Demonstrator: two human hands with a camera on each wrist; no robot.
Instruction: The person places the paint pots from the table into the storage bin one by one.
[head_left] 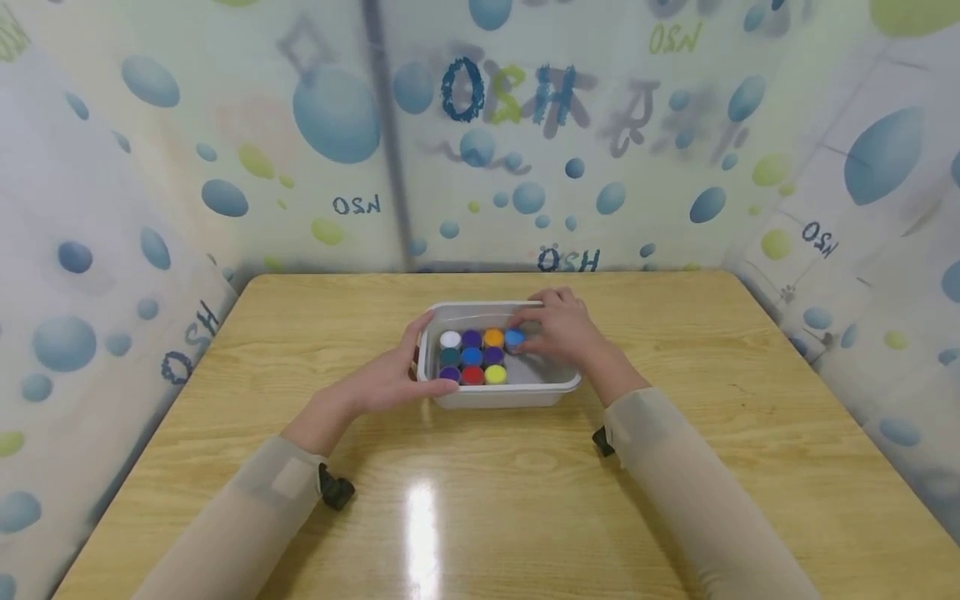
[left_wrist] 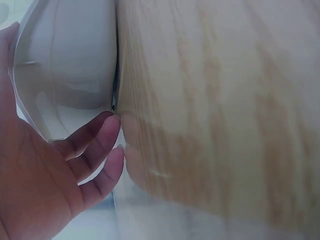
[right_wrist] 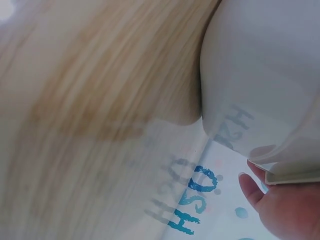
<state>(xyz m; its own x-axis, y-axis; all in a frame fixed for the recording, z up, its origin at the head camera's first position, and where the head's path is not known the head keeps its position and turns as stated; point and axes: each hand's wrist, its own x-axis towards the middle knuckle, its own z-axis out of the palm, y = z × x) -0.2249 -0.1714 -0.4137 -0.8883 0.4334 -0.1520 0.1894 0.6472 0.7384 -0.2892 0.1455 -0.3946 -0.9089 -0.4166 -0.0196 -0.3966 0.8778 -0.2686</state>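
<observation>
A white plastic tub [head_left: 498,398] stands on the wooden table, with several small round-capped jars in rows at its left. Their caps include a white one [head_left: 450,340], an orange one [head_left: 493,337], a red one [head_left: 472,376] and a yellow one [head_left: 496,375]. My left hand [head_left: 386,379] grips the tub's left end, thumb over the near rim. In the left wrist view its other fingers [left_wrist: 107,132] curl beside the tub's outer wall. Reaching over the tub's right side, my right hand [head_left: 564,329] pinches a blue-capped jar [head_left: 513,337] at the end of the back row.
The wooden table [head_left: 570,500] reaches to a patterned back wall [head_left: 465,192], with side walls left and right. Inside the tub, bare floor [head_left: 536,371] shows to the right of the jars. Dark straps sit at both wrists.
</observation>
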